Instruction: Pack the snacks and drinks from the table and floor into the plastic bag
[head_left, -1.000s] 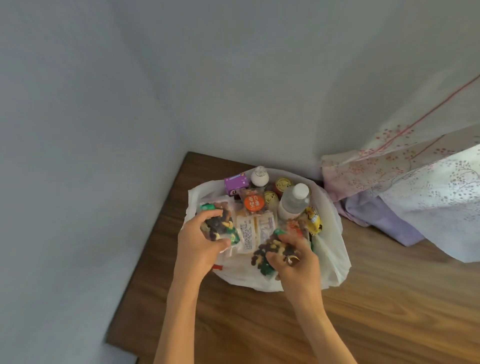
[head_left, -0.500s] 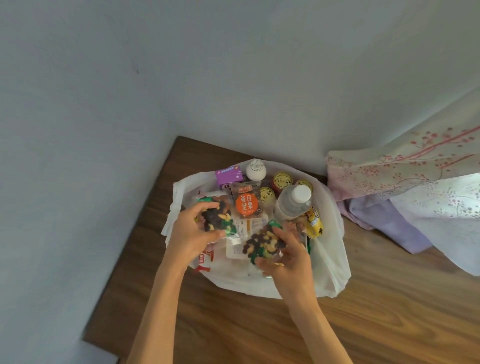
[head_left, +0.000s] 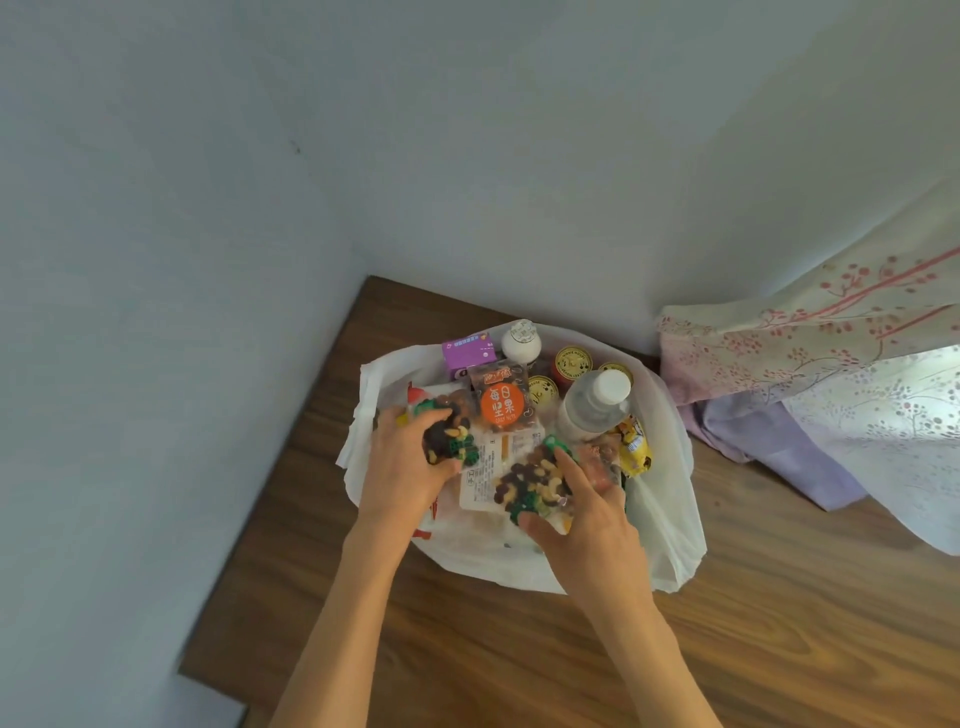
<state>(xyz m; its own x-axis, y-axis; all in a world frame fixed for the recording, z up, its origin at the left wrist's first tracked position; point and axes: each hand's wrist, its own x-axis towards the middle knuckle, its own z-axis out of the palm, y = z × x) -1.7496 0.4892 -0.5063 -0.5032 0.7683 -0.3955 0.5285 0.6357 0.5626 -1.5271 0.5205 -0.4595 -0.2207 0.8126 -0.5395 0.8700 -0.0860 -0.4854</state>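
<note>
Left hand: my left hand (head_left: 410, 467) is curled round a clear packet of mixed nuts (head_left: 448, 434), fingers over its top and thumb under its near edge, holding it at the left inside the bag's mouth.
Right hand: my right hand (head_left: 587, 512) pinches a second mixed-nut packet (head_left: 535, 486) between thumb and fingers, low over the middle of the bag.
Plastic bag: the white plastic bag (head_left: 670, 499) sits open on the wooden table (head_left: 779, 623), in the corner by the wall, its rim slumped outward.
Already packed: a purple carton (head_left: 466, 353), a small white-capped bottle (head_left: 521, 340), yellow-lidded cans (head_left: 573, 364), a larger clear bottle (head_left: 595, 402), an orange-labelled nut pouch (head_left: 501, 397), a flat white-labelled packet (head_left: 485, 475) and a yellow wrapper (head_left: 635, 447) at the right edge.
Table: no loose snacks or drinks show on the visible wood; only a floral cloth (head_left: 831, 374) lies to the right.
Floor: out of view, so I cannot tell whether anything is left there.
Progress: I judge the packing nearly done; these two packets need releasing into the bag, then a check of the floor.
</note>
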